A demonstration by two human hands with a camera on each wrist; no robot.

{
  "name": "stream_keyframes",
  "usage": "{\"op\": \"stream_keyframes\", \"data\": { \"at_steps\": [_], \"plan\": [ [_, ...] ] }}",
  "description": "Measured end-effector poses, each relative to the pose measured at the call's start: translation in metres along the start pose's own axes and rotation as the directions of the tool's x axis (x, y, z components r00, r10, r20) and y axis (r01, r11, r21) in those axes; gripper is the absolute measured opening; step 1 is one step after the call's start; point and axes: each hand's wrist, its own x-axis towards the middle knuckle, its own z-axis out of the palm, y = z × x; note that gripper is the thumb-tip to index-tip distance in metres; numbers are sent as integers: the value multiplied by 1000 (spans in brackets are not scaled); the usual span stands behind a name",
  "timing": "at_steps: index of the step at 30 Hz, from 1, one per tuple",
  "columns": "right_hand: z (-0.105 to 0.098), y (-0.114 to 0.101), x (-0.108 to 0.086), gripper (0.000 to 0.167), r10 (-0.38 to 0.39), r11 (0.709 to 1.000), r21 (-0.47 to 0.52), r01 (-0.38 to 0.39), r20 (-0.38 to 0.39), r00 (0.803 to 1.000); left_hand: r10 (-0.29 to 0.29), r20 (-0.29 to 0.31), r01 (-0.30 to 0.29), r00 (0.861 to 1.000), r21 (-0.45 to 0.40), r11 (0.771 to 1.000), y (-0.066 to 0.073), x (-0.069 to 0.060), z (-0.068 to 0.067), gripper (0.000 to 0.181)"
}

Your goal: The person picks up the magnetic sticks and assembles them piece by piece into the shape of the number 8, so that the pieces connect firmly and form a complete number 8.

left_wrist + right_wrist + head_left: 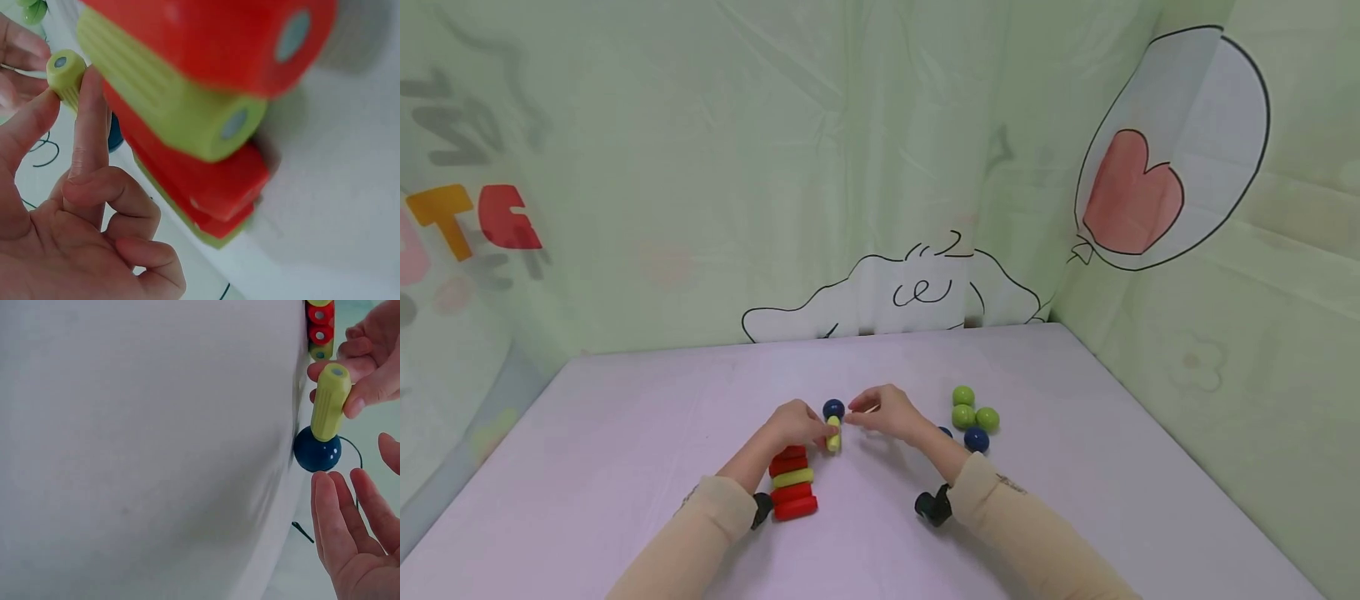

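Note:
My left hand (pixel 796 423) pinches a yellow-green ribbed rod (pixel 330 403) between thumb and fingertips. The rod has a round grey disc in its end, seen in the left wrist view. A dark blue ball (pixel 315 451) sits against the rod's far end. My right hand (pixel 889 414) is just right of the ball, with fingers extended and nothing held; in the right wrist view its fingertips are close to the ball, and I cannot tell whether they touch it. Left of the held rod lies a row of red rods (pixel 794 507) and yellow-green rods (pixel 793 477).
Right of my right hand are three green balls (pixel 963 417) in a cluster. A blue ball (pixel 976 439) lies below them, and another is partly hidden by the right wrist. A pale cloth covers the table (pixel 1075 500); printed curtains (pixel 700 167) hang behind it.

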Motion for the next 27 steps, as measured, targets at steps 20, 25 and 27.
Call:
{"op": "stream_keyframes", "data": {
  "at_steps": [20, 25, 27],
  "plan": [
    [4, -7, -29, 24, -147, 989, 24, 146, 114, 983, -2, 4, 3, 1000, -76, 997, -11, 9, -8, 38],
    [7, -10, -34, 25, -190, 982, 40, 186, 151, 970, -5, 7, 5, 1000, -88, 996, -12, 10, -8, 38],
    [8, -12, -37, 25, -205, 979, 44, 200, 165, 965, -8, 8, 9, 1000, -91, 996, -12, 10, -8, 37]
  ]
}}
